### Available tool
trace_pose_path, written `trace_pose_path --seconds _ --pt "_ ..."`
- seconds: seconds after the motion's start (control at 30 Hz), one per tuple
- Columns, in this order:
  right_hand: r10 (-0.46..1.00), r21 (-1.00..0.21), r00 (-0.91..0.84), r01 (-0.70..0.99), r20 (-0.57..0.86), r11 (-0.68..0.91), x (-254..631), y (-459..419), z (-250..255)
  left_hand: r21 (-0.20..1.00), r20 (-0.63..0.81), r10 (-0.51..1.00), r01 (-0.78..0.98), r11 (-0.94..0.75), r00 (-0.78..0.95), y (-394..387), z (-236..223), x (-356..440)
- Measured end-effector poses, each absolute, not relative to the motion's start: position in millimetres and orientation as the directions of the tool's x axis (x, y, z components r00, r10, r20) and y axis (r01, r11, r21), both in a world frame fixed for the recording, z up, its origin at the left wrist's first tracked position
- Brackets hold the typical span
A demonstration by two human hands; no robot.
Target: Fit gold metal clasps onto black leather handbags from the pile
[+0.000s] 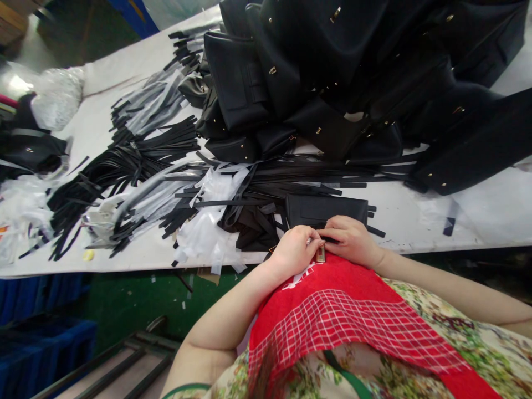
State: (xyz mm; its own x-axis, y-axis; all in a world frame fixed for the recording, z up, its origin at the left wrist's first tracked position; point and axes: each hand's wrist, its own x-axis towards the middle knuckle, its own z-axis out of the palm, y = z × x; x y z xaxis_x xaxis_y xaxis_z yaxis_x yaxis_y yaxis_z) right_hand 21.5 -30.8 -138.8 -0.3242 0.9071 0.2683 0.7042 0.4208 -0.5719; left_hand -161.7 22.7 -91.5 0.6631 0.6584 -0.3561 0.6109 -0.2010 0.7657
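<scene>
At the tabletop's near edge, the left hand pinches a gold fitting; the right hand adjoins, grip unclear; a black bag lies just beyond.

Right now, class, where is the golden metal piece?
In the head view, the golden metal piece is right of centre, by the left hand, in front of the red apron.
</scene>
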Motion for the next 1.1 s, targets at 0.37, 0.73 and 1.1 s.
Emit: trace_pose_path --seconds 0.37,0.73,1.1 --pt "0.964 -0.492 -0.191 0.831 0.184 0.258 27 -36 -151 0.768 -0.300 0.699 0.599 -0.227 0.649 17 -103 -162" --pt "0.951 -0.421 -0.161 0.868 0.264 0.263 45 -41 -153 0.780 -0.401 0.656 0.614 -0.120 0.639 24 -110 -143" --pt "0.897 -0.471 -0.161 0.805 0.410 0.360 47 -36 -156 0.763 -0.220 0.743 0.586 -0.272 0.632 24 -106 -143"
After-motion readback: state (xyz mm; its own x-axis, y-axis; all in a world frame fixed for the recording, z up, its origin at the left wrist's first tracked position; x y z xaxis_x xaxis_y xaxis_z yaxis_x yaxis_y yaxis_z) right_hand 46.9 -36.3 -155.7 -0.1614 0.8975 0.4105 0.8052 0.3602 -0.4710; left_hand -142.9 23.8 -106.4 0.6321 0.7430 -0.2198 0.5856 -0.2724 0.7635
